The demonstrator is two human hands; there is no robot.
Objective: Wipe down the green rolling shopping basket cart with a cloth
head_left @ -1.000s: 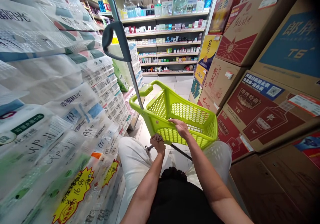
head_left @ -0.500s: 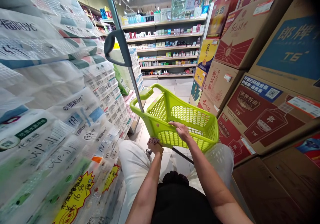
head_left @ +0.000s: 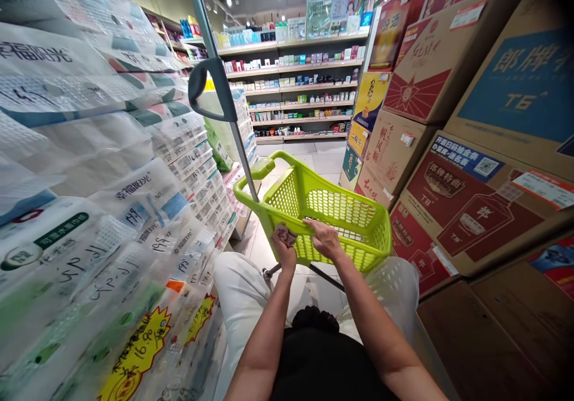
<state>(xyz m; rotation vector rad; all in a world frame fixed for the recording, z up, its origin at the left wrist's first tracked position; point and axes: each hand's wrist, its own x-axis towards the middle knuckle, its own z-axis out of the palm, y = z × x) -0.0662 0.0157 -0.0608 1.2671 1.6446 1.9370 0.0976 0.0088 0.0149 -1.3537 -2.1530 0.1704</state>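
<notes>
A lime-green wheeled shopping basket (head_left: pixel 345 210) with perforated walls stands between my knees. Its long grey pull handle (head_left: pixel 211 90) rises at the left and leans toward the upper left. In my left hand (head_left: pixel 285 254) is a crumpled brownish-pink cloth (head_left: pixel 284 233), held against the near outer wall of the basket, below its rim. My right hand (head_left: pixel 326 239) grips that same near rim, with the index finger lying along the top; its other fingers are partly hidden.
Plastic-wrapped paper packs (head_left: pixel 130 192) are piled high on my left, close by. Stacked cardboard cartons (head_left: pixel 470 192) form a wall on my right. Shelves of small boxes and bottles (head_left: pixel 296 81) stand beyond the tiled floor (head_left: pixel 316 162).
My left hand has moved up the basket's near wall with the cloth, from the lower left edge toward the rim. My right hand has stayed on the rim, shifting slightly.
</notes>
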